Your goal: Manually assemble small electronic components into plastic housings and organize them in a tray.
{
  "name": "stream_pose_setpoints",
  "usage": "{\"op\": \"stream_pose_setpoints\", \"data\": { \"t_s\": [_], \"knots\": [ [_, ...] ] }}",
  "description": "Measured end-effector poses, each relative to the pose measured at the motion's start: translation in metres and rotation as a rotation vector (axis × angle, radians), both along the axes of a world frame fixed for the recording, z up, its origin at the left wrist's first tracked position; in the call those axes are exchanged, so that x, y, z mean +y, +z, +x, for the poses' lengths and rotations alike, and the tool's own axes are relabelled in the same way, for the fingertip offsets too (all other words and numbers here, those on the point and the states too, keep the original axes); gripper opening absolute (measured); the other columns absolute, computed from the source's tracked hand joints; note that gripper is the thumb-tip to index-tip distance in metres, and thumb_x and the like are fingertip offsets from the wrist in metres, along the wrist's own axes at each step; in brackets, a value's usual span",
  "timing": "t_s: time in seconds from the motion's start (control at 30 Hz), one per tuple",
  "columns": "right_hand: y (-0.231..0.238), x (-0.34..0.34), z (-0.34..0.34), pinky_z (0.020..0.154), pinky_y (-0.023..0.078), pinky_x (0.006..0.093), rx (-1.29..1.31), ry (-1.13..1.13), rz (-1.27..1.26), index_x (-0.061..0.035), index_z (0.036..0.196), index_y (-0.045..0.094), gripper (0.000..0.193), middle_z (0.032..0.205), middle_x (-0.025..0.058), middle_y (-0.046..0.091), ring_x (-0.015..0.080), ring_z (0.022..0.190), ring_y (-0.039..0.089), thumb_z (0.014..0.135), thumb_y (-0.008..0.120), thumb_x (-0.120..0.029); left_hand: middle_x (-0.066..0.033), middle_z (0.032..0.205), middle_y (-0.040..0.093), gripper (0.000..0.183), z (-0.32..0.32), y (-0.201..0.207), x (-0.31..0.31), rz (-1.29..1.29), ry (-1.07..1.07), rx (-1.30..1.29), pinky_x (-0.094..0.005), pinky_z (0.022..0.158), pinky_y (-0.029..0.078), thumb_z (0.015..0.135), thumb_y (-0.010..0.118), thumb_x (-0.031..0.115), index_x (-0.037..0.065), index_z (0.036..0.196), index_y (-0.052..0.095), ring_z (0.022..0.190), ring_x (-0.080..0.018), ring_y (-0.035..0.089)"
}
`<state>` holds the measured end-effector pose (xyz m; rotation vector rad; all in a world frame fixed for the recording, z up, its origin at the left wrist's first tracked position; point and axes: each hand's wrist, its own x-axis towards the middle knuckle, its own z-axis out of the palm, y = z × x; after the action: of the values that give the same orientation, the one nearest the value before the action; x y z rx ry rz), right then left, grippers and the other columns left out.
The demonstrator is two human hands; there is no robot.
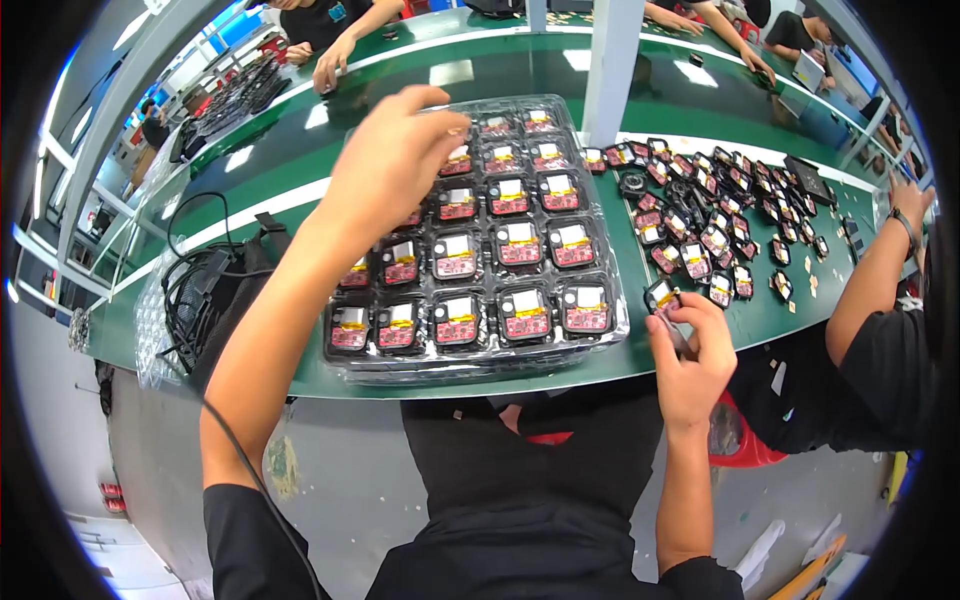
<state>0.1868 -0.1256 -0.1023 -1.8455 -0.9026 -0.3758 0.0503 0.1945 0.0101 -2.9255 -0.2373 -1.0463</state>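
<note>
A clear plastic tray (612, 290) lies on the green bench, its square pockets filled with small black device housings (455, 256) that show red circuit boards, silvery batteries and yellow tape. Over the tray's far left part, my left hand (395, 145) bends its fingers downward and together. Whatever lies between those fingertips is hidden behind the hand. Near the tray's front right corner, my right hand (695, 365) pinches one housing (661, 297) of the same kind between thumb and fingers, slightly above the bench edge.
Loose housings (715, 235) are heaped right of the tray. A grey post (612, 75) rises behind it. Black cables (190, 300) and bubble wrap (155, 335) lie at the left. Another person's arm (880, 260) reaches in at right; co-workers' hands (333, 68) show across the bench.
</note>
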Motion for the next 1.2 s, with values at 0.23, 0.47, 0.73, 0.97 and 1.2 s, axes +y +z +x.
{"op": "stream_pose_setpoints", "data": {
  "t_s": [0.23,0.47,0.73,0.97,1.2],
  "knots": [
    [0.031,-0.043,-0.043,0.058,0.047,0.0250,0.306,0.374,0.196,-0.0022,0.100,0.060,0.046,0.107,0.0184,0.070,0.0055,0.058,0.055,0.073,0.092,-0.021,-0.0139,0.103,0.072,0.042,-0.053,0.010,-0.148,-0.447,-0.426,-0.015,-0.0394,0.086,0.055,0.078,0.086,0.027,0.002,0.108,0.072,0.098,-0.0311,0.070],
    [0.029,-0.042,-0.068,0.044,0.034,0.0171,0.498,0.756,0.172,-0.0019,0.105,0.054,0.055,0.113,0.0233,0.070,-0.0008,0.049,0.037,0.071,0.093,-0.020,-0.0241,0.130,0.058,0.087,-0.079,-0.058,-0.210,-1.184,-0.401,0.089,-0.0393,0.091,0.059,0.077,0.086,0.040,-0.009,0.139,0.050,0.115,-0.0304,0.065],
    [0.026,-0.034,-0.070,0.045,0.034,0.0210,0.447,0.722,-0.096,-0.0019,0.116,0.055,0.076,0.100,0.0115,0.057,0.0043,0.059,0.043,0.062,0.097,-0.036,-0.0207,0.131,0.053,0.066,-0.091,-0.093,-0.235,-1.929,-0.384,-0.423,-0.0463,0.104,0.049,0.084,0.083,0.030,-0.006,0.133,0.056,0.119,-0.0351,0.062],
    [0.014,-0.029,-0.081,0.048,0.046,0.0240,0.342,0.646,-0.162,-0.0012,0.107,0.059,0.044,0.092,0.0114,0.064,0.0098,0.061,0.058,0.075,0.089,-0.011,-0.0177,0.127,0.056,0.068,-0.104,-0.107,-0.234,-1.977,-0.264,-0.456,-0.0458,0.103,0.050,0.084,0.083,0.030,-0.006,0.135,0.054,0.120,-0.0360,0.062],
    [0.013,-0.020,-0.078,0.051,0.052,0.0293,-0.030,0.591,-0.202,0.0008,0.093,0.071,0.024,0.083,0.0102,0.068,0.0216,0.059,0.065,0.073,0.085,-0.004,-0.0151,0.139,0.047,0.061,-0.111,-0.119,-0.227,-1.999,-0.489,-0.449,-0.0400,0.109,0.046,0.087,0.075,0.000,-0.010,0.141,0.048,0.130,-0.0287,0.054]
  ]
}}
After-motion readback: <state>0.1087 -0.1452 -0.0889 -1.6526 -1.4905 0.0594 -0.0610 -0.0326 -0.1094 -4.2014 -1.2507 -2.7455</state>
